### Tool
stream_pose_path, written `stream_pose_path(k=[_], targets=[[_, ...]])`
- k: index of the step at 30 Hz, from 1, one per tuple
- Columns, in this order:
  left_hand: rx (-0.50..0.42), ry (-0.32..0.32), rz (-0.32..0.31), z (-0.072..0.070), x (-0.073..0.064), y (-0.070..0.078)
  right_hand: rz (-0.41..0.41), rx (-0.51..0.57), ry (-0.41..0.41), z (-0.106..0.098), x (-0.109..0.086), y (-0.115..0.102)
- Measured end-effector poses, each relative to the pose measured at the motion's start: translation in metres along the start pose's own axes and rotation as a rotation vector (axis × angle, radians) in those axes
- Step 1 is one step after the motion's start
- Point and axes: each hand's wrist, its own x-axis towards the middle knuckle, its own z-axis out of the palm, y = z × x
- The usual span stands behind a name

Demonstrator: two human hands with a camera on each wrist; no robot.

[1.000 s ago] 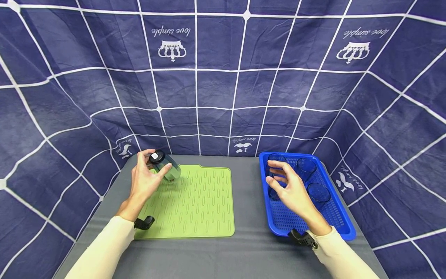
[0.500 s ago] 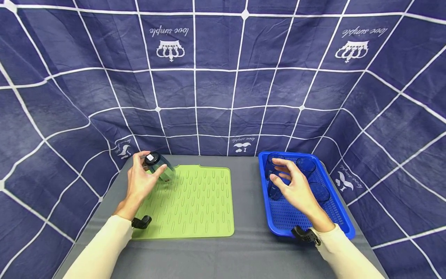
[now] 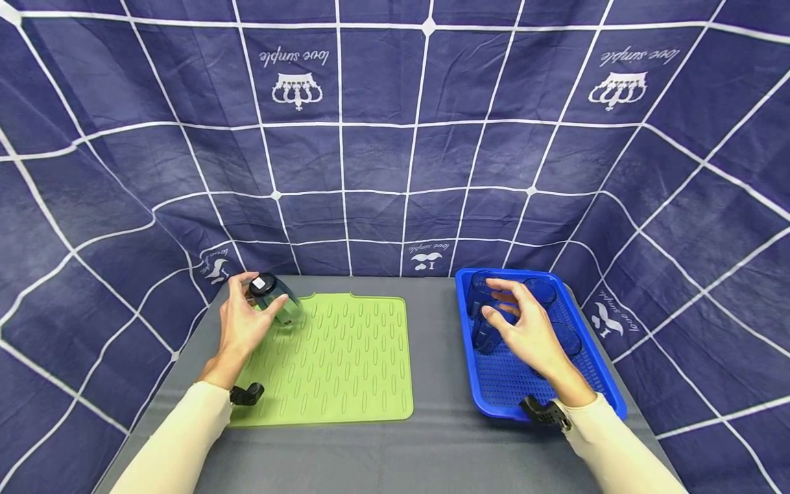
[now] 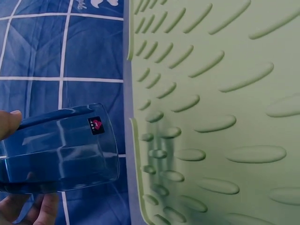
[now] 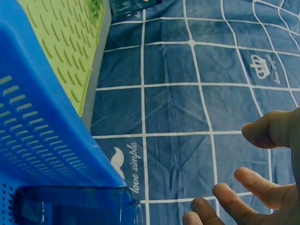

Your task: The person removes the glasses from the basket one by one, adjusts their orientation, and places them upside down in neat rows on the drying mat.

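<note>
My left hand (image 3: 241, 333) grips a clear drinking glass (image 3: 285, 302) between thumb and fingers over the far left corner of the green ridged mat (image 3: 345, 370). The glass is tilted, its dark base toward me with a white sticker on it. In the left wrist view the glass (image 4: 56, 150) shows a small black-and-red label near its rim, which faces the mat (image 4: 253, 126). My right hand (image 3: 533, 339) hovers over the blue basket (image 3: 494, 406) with relaxed, parted fingers and nothing between them. Close to its fingertips stands a glass (image 3: 486, 336) in the basket.
Other glasses stand in the basket, one at the back right (image 3: 542, 291) and one farther forward (image 3: 569, 339), partly behind the right hand. A grey tabletop (image 3: 438, 357) lies between mat and basket. Blue checked cloth (image 3: 376, 158) hangs behind and at both sides.
My left hand has moved slightly left and down with the glass, nearer the mat's far left corner. The right hand has shifted slightly over the basket, its fingers still parted.
</note>
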Motion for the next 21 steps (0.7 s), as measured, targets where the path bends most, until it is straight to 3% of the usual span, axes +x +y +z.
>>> stream_pose_path(k=[21], targets=[[0.049,0.024,-0.002,0.006,0.006,-0.03,0.006,-0.104,0.006,-0.007,0.004,0.014]])
